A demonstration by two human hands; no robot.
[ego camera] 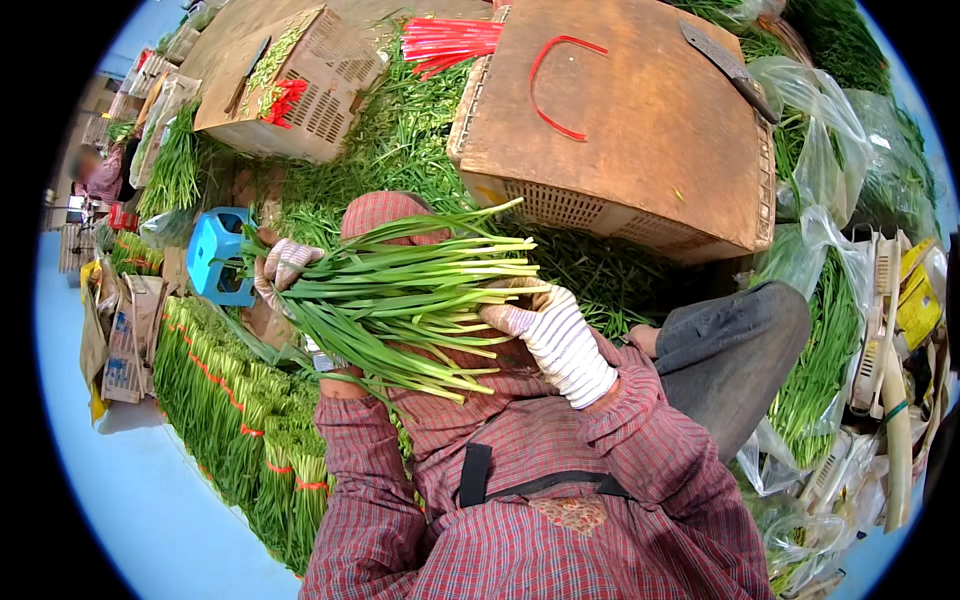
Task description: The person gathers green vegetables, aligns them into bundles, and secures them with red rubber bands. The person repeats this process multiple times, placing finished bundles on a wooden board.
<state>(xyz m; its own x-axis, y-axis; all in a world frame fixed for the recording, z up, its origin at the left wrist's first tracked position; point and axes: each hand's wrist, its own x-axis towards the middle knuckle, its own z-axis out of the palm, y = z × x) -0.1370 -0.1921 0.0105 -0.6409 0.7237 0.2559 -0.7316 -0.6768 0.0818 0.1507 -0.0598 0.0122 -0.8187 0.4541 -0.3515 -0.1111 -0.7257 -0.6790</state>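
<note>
A loose bunch of garlic chives (390,277) lies across my lap, its pale stem ends fanned to the right. My left hand (289,270), in a striped knit glove, is closed around the leafy end. My right hand (551,330), gloved alike, has thumb and fingers on the pale stems at the other end. Beyond my knees, a wooden board (600,112) tops a plastic crate. On it are a curved red strip (534,82) and a knife (727,71). A bundle of red strips (450,45) sticks out at its left edge.
Tied chive bundles (217,397) stand in rows at left, near a blue plastic stool (217,251). Another crate with a board (300,82) holds a knife and red ties. Cut greens (405,142) litter the floor. Plastic bags of greens (817,337) lie at right. Another person (105,176) is far left.
</note>
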